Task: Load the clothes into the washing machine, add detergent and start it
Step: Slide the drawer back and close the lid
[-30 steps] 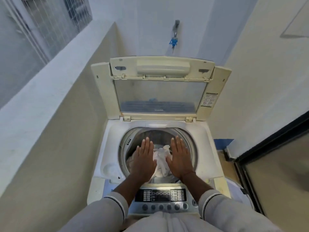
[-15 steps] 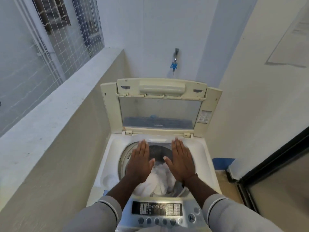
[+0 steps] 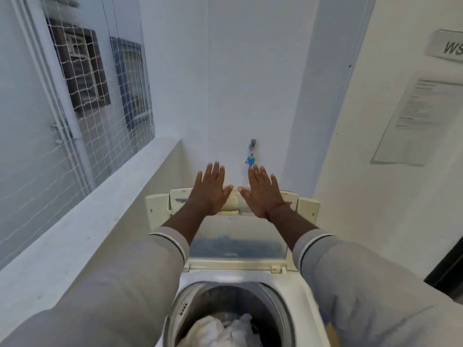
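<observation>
Over the raised lid point(image 3: 233, 236) of the top-loading washing machine point(image 3: 295, 289), both hands are stretched forward, arms nearly straight, grey sleeves with a dark-and-white cuff stripe pushed up the forearms. Left hand point(image 3: 209, 190): flat, fingers spread, palm facing away, gripping nothing. Right hand point(image 3: 261, 192): same, flat and spread, nothing in it; a thin reddish band sits at that wrist. Thumbs point toward each other with a small gap between them. Both palms overlap the top edge of the lid around its handle recess; cannot tell whether they touch it or sit just in front of it.

Lid stands upright on its hinges at the back of the machine, clear panel facing the camera, cream frame. Drum point(image 3: 230, 314) is open below it, steel rim visible. Clothes point(image 3: 223, 333) are inside the drum: a white bundle low at the near side, partly cut off by the frame's bottom edge.

Behind the lid, a wall tap point(image 3: 251, 152) with a blue handle sits just above the right hand's fingertips. Left: a white ledge point(image 3: 82, 221) under a netted window point(image 3: 87, 96). Right wall: a printed notice point(image 3: 413, 121), text too blurred to read, and part of a sign point(image 3: 448, 47) above it. Control panel out of frame.
</observation>
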### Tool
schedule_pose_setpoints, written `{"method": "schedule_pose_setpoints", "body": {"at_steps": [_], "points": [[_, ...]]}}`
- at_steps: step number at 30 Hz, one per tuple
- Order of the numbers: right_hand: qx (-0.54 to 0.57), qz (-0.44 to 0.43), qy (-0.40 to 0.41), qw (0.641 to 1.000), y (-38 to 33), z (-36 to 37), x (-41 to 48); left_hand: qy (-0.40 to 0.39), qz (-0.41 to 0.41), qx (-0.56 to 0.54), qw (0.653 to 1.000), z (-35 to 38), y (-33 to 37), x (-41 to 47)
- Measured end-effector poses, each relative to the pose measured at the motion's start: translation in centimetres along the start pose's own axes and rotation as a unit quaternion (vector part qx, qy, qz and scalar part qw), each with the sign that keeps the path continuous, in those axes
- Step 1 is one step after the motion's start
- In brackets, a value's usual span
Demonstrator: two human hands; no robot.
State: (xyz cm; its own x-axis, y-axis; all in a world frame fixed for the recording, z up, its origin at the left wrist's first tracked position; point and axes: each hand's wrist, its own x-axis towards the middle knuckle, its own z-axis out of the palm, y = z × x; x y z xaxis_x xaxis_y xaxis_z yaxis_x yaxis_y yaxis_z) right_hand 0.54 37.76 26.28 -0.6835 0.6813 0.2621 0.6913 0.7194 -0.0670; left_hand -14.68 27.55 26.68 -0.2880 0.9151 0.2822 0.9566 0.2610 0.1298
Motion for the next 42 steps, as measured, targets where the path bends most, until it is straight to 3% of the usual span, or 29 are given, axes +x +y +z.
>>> {"method": "schedule_pose_setpoints", "body": {"at_steps": [2,6,12,31,42], "points": [[0.015,0.001,-0.036,0.999,-0.1,1.2,-0.1,-0.049,0.005,-0.009,0.999,0.9,-0.1,0.3],[0.039,0.003,0.023,0.999,0.2,2.8,0.0,0.029,0.012,-0.018,0.999,2.7,-0.4,0.2],[0.044,0.011,0.043,0.998,0.3,3.7,0.7,0.044,-0.004,-0.024,0.999,2.9,-0.4,0.8],[0.052,0.006,0.011,0.999,0.4,3.0,0.5,0.039,-0.032,-0.044,0.998,3.1,0.2,0.6],[0.018,-0.002,0.001,1.000,0.5,1.3,0.3,0.030,-0.062,0.000,0.998,1.9,0.7,0.9]]}}
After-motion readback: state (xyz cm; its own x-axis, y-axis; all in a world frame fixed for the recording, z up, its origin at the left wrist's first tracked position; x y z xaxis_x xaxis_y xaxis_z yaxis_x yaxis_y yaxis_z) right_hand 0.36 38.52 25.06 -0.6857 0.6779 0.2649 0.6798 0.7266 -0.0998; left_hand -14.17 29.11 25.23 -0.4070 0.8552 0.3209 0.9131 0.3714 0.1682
